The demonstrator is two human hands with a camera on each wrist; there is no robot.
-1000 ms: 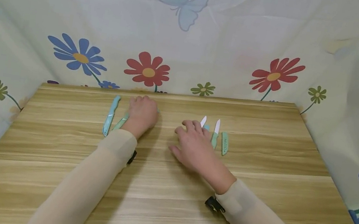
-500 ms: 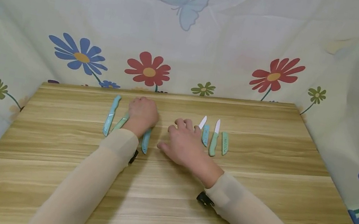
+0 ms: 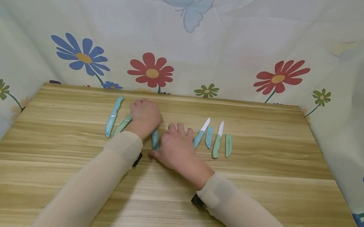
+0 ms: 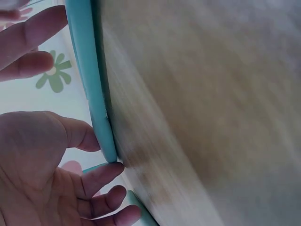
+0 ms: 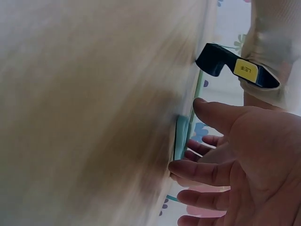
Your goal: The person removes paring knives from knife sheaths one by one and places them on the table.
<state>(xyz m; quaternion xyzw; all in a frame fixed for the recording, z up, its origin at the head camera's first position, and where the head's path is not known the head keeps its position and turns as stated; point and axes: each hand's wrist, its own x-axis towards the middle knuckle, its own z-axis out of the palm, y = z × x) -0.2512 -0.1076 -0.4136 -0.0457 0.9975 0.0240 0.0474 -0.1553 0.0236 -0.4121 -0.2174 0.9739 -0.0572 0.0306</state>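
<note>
In the head view my left hand (image 3: 145, 118) pinches the far end of a blue paring knife (image 3: 154, 139) that lies on the table, partly under the hand. Its near end looks like a blue sheath. The left wrist view shows thumb and forefinger at the tip of the blue handle (image 4: 99, 113). My right hand (image 3: 177, 145) is just right of this knife, fingers spread and bent a little, thumb tip at the knife's near end. In the right wrist view, the right thumb and fingers stand apart beside the blue piece (image 5: 180, 136).
Left of the hands lie a sheathed blue knife (image 3: 113, 117) and a green knife (image 3: 122, 125), partly hidden. On the right are a bare-bladed blue knife (image 3: 201, 133), a blue sheath (image 3: 209, 137), a bare-bladed green knife (image 3: 218, 140) and a green sheath (image 3: 228, 145).
My right hand has moved left, away from the right-hand knives, to the blue knife by my left hand. That knife's near end has come into view and swung right. The left hand has barely shifted.
</note>
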